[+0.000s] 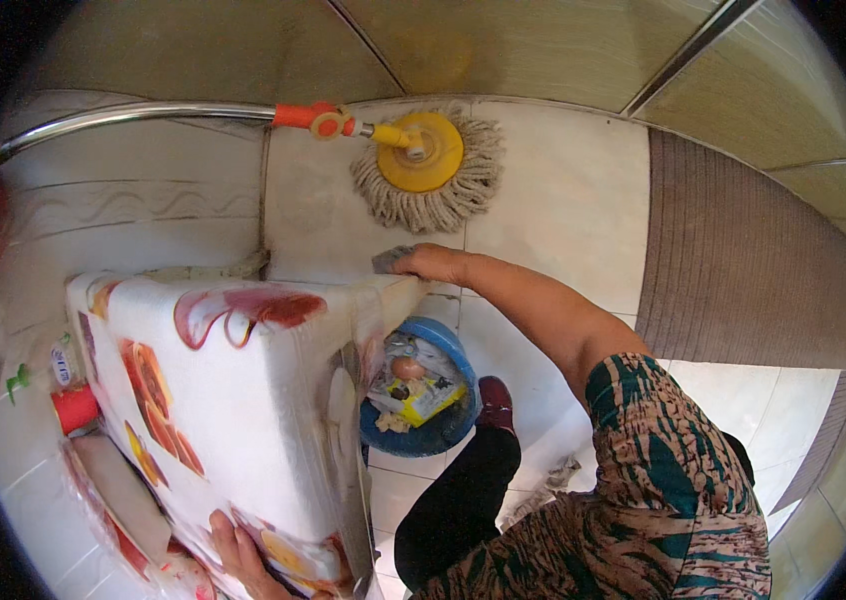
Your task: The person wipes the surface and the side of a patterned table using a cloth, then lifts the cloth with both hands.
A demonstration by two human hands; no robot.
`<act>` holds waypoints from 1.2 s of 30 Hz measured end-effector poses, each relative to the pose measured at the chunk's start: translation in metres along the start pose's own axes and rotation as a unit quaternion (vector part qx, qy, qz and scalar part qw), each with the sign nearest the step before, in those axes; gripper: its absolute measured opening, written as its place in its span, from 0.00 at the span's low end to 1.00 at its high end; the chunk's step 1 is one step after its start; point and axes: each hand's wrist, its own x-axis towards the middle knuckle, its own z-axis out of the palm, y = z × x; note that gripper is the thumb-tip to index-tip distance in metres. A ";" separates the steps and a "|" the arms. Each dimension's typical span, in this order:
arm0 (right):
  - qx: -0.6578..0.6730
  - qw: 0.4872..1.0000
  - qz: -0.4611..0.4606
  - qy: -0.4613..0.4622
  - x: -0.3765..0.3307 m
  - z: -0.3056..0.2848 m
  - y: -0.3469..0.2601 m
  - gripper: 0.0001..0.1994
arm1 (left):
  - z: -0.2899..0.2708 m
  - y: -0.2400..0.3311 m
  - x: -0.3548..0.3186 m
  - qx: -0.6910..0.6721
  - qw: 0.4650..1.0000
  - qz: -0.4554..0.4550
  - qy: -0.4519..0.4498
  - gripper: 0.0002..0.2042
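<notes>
My right arm reaches forward past the far corner of a table (233,370) covered in white plastic with food pictures. At its end my right hand (435,262) is closed on a crumpled grey cloth (393,260), held at the table's far edge. Lower down, my left hand (243,562) lies on the near part of the cover with its fingers stretched out; the frame's lower edge cuts off the wrist. Just beyond the cloth, a string mop (433,205) with a yellow disc head rests on the floor.
A blue bin (461,350) holding rubbish stands beside the table, close to my dark red shoe (496,405). The mop's metal pole (153,112) slants to the upper left. A ribbed brown mat (733,260) covers floor at the right. A red container (75,408) is left of the table.
</notes>
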 end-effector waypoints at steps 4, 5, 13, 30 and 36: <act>0.401 0.915 0.017 0.045 -0.024 0.007 -0.058 0.19 | -0.003 0.004 0.000 0.008 1.000 -0.023 -0.004 0.44; 0.459 0.886 0.011 0.061 -0.033 0.008 -0.076 0.19 | -0.002 0.002 -0.003 0.023 0.999 -0.031 -0.006 0.44; 0.741 0.584 -0.113 0.312 -0.116 0.015 -0.098 0.18 | 0.009 0.006 -0.004 0.005 0.999 0.005 0.043 0.38; 0.567 0.674 -0.001 0.473 -0.538 0.190 -0.117 0.17 | 0.025 0.003 -0.005 0.070 0.973 0.086 0.203 0.17; 0.596 0.655 0.012 0.464 -0.594 0.204 -0.077 0.17 | 0.017 0.025 -0.041 0.036 0.989 0.020 0.139 0.26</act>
